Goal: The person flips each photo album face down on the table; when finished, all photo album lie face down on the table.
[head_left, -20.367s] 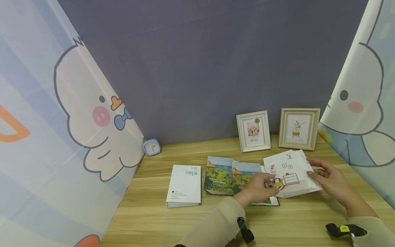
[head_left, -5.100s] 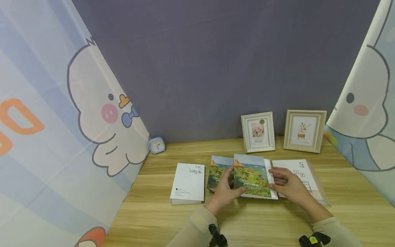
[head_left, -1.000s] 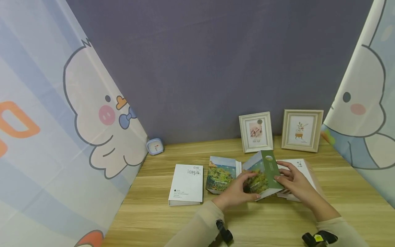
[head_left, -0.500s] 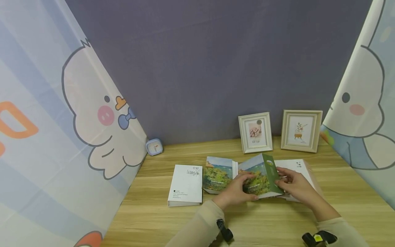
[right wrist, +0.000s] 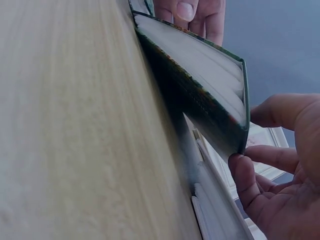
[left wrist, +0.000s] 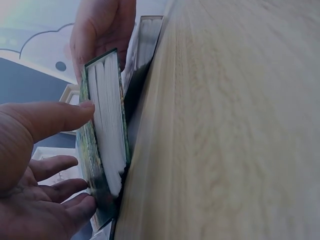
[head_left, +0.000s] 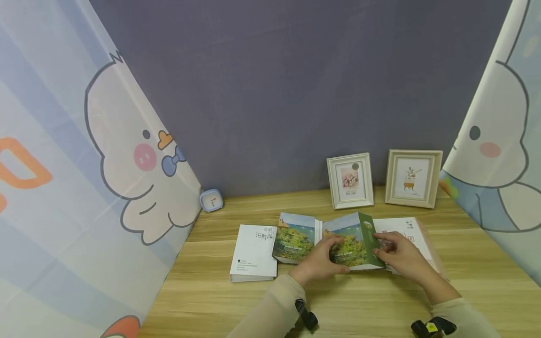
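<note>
You wear long cream sleeves: your left sleeve (head_left: pixel 270 307) runs nearly to the wrist, while your right sleeve (head_left: pixel 462 313) ends farther up, leaving some forearm (head_left: pixel 439 288) bare. A black strap (head_left: pixel 307 317) juts from the left cuff; another black band (head_left: pixel 446 325), with a yellow patch (head_left: pixel 431 327), crosses the right. Your left hand (head_left: pixel 319 263) and right hand (head_left: pixel 401 256) are ungloved

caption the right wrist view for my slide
Right fingers hold a tilted photo album over the table, left fingers behind.
</note>
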